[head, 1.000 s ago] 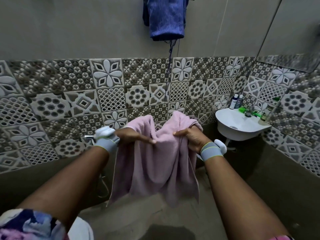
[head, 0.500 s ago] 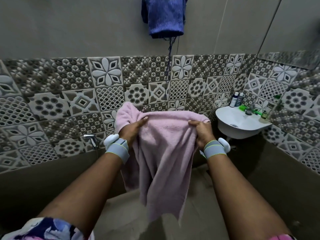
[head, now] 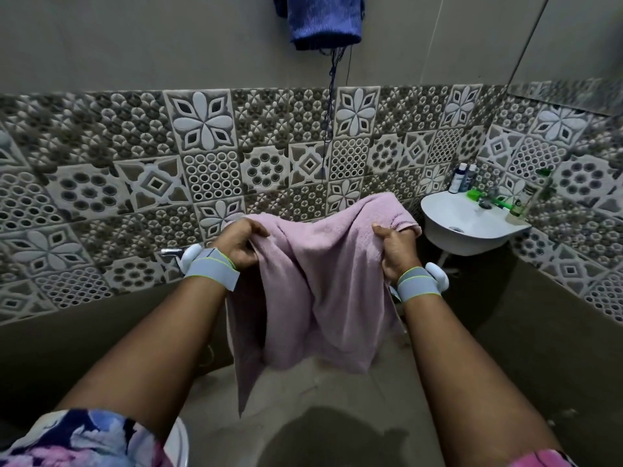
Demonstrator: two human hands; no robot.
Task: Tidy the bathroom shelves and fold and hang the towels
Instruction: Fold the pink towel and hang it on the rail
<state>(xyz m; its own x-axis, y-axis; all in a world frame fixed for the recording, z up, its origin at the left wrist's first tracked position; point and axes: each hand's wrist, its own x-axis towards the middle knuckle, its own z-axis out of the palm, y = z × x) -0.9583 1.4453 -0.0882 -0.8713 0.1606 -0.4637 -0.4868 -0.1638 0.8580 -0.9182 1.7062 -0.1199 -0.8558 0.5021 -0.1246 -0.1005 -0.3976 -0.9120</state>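
Observation:
A pink towel (head: 323,291) hangs in front of me, held up by its top edge. My left hand (head: 241,244) grips the towel's upper left part, fingers curled into the cloth. My right hand (head: 396,246) grips the upper right part, with a bunched corner sticking out past it. The towel sags between my hands and drapes down in loose folds toward the floor. A blue towel (head: 325,20) hangs high on the wall, with loose threads trailing down from its hem.
A white wall basin (head: 448,227) sits at the right, with bottles (head: 463,178) and green items on its rim. A metal tap (head: 172,251) juts from the patterned tile wall left of my left wrist. Grey floor lies below.
My hands have shifted along the towel's top edge; the left hand's fingers, straighter half a second ago, now curl into the cloth. The towel's lower folds have swung and hang shorter.

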